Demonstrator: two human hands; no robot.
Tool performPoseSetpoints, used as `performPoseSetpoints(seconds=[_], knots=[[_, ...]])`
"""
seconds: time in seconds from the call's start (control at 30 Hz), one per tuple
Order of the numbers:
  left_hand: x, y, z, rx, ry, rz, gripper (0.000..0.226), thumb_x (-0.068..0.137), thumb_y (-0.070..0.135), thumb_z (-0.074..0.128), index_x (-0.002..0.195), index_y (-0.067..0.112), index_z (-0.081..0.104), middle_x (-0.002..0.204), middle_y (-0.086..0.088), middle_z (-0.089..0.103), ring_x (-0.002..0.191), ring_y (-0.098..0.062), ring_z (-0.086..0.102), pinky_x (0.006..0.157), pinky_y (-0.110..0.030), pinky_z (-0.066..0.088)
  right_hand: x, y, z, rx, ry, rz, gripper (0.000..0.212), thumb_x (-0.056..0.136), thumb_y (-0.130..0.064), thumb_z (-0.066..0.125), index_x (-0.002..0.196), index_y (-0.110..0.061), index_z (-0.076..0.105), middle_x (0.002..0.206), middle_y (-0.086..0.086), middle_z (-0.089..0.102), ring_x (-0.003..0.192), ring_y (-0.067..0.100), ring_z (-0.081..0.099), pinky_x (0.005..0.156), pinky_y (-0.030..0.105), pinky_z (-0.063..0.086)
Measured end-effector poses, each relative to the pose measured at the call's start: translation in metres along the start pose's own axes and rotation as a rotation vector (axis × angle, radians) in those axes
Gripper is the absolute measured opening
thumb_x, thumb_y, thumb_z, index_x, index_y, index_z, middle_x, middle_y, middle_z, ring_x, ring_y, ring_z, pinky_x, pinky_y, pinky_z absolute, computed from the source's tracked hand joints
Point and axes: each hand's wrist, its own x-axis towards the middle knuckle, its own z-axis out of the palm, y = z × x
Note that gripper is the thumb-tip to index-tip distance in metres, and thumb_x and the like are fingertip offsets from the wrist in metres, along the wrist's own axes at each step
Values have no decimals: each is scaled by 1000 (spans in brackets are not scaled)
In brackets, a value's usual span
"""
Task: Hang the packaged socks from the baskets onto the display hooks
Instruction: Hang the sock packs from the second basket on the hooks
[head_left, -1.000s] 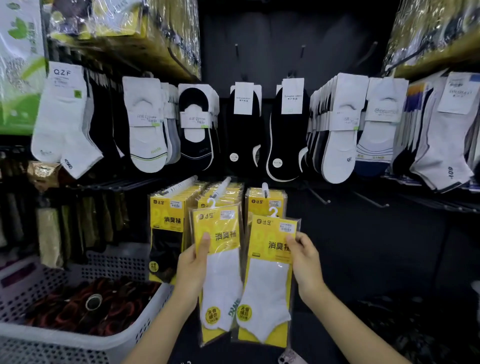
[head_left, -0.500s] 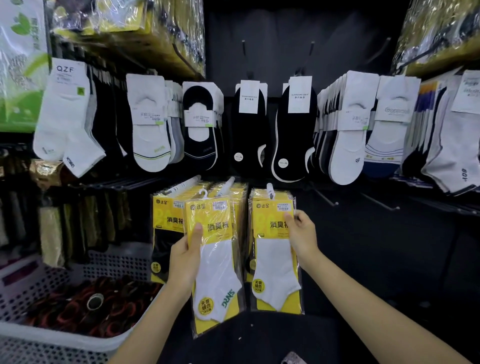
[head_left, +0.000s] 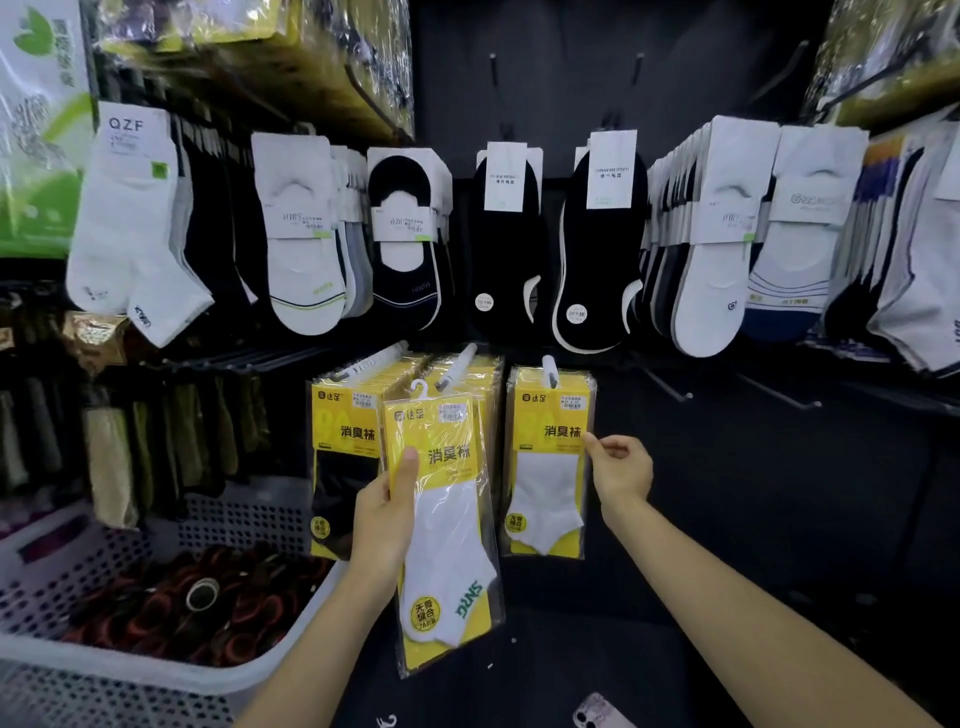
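My left hand (head_left: 387, 512) grips a yellow pack of white socks (head_left: 447, 525) by its left edge and holds it upright in front of the middle row of hung packs. A small white hanger tops this pack. Another yellow pack of white socks (head_left: 548, 462) hangs on the right display hook (head_left: 549, 370). My right hand (head_left: 621, 467) sits just beside that pack's right edge with fingers loosely curled, its thumb tip at the edge, holding nothing. Two more hooks (head_left: 460, 364) to the left carry several yellow packs (head_left: 340, 447).
A white perforated basket (head_left: 156, 673) with dark and red items stands at lower left. Rows of white and black socks (head_left: 301, 244) hang above. Bare hooks (head_left: 670, 387) stick out at right. A phone (head_left: 597, 714) lies at the bottom edge.
My right hand brought its pack up onto the right hook and has let go, drawing back to the pack's right edge. My left hand raised its pack slightly.
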Motion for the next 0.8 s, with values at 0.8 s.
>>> performPoseSetpoints(seconds=[0.8], knots=[[-37,3,60,-126,-436,35,32,80,51,50,111,42,52,106,16,69,95,4,65,67,-8,49,-73,-20,-48,293,-318,-66,7,95,-17,54,95,-15,62,92,2,73,80,11,71,62,20,55]])
